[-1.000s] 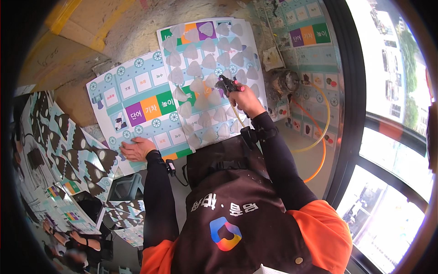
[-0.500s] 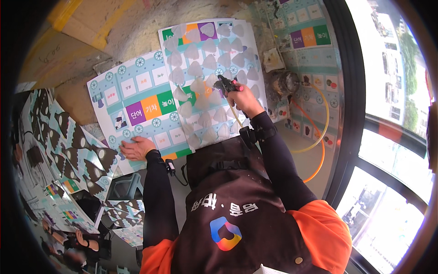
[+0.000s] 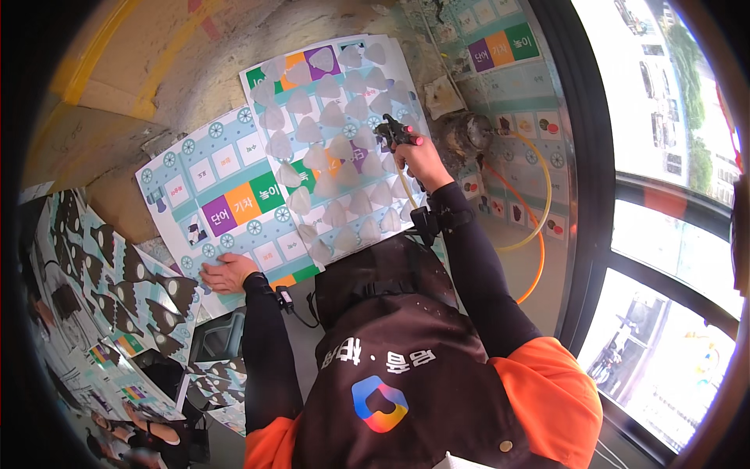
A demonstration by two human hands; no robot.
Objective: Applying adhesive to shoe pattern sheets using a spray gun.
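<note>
The worktable (image 3: 211, 66) and everything on it sit farther left in the view than half a second ago, which looks like a turn of the head more than a slide of the paper. On it lie 2 printed sheets: the right sheet (image 3: 396, 69), overlapping the edge of the left sheet (image 3: 211, 187), carries the work. The left hand (image 3: 228, 273) has not shifted on its sheet; it lies palm down near the lower edge, fingers loosely spread, holding nothing. The right hand (image 3: 423, 160) is wrapped round a black spray gun (image 3: 396, 131) above the right sheet; whether a finger presses the trigger cannot be told. Against the printed wheels (image 3: 373, 123), the gun has moved toward the right margin, from below them to just beside the rightmost. That probably brings the pieces along that side under its nose and leaves the middle rows easier to reach by eye. The rounded grey pieces (image 3: 309, 130) keep their places in rows across the right sheet. Smallest are 2 pink knobs (image 3: 418, 141) on the gun.
</note>
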